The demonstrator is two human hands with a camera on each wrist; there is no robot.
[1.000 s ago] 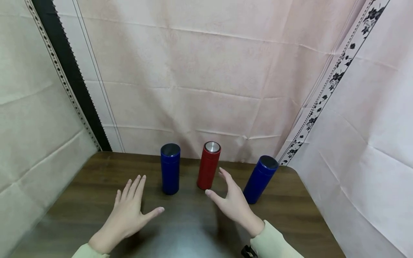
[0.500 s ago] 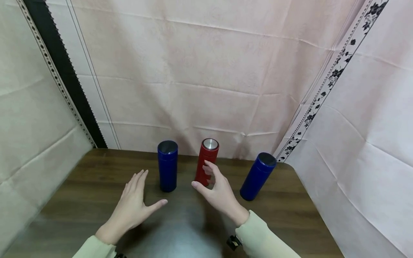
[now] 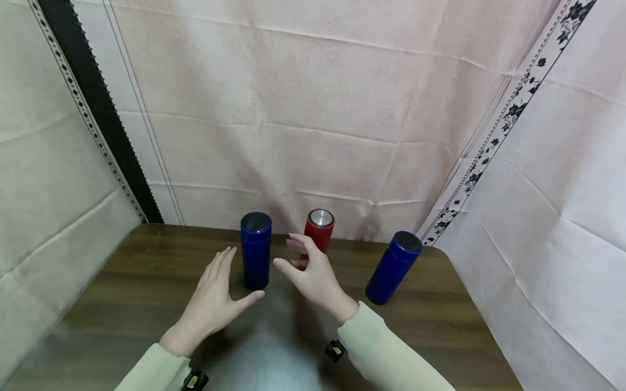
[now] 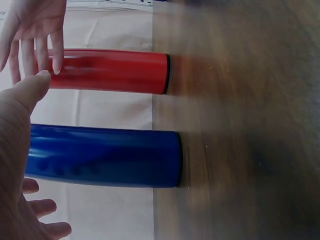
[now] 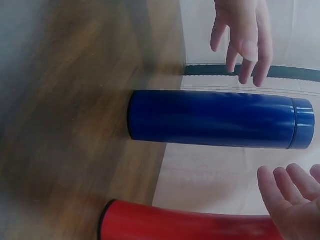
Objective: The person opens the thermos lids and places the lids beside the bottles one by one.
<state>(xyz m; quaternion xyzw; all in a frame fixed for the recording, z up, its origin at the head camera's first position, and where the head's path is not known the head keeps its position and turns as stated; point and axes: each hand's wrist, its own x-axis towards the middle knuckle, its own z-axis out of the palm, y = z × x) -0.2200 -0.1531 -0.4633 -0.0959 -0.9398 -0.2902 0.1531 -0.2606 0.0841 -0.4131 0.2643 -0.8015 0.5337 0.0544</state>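
Note:
Upright on the wooden table, a blue thermos bottle (image 3: 256, 255) with a dark lid stands between my two hands. My left hand (image 3: 207, 304), fingers extended and thumb spread, is at its left front. My right hand (image 3: 315, 277) is to its right, fingers gently bent, with a gap left to the bottle. Behind that hand is a red thermos bottle (image 3: 321, 231) with a silvery lid top, its lower part hidden in the head view. The right wrist view shows the blue bottle (image 5: 215, 119) between the hands, touched by neither. Neither hand holds anything.
A second blue thermos bottle (image 3: 393, 269) stands farther right, beyond my right forearm. Pale creased cloth (image 3: 318, 108) hangs behind the wooden table (image 3: 440, 326) and along both sides. Black wrist straps (image 3: 335, 350) show beneath the light green sleeves (image 3: 386, 353).
My right hand has moved left, from between the red and right blue bottles to in front of the red one. My left hand has shifted slightly right, closer to the left blue bottle. The bottles stay put.

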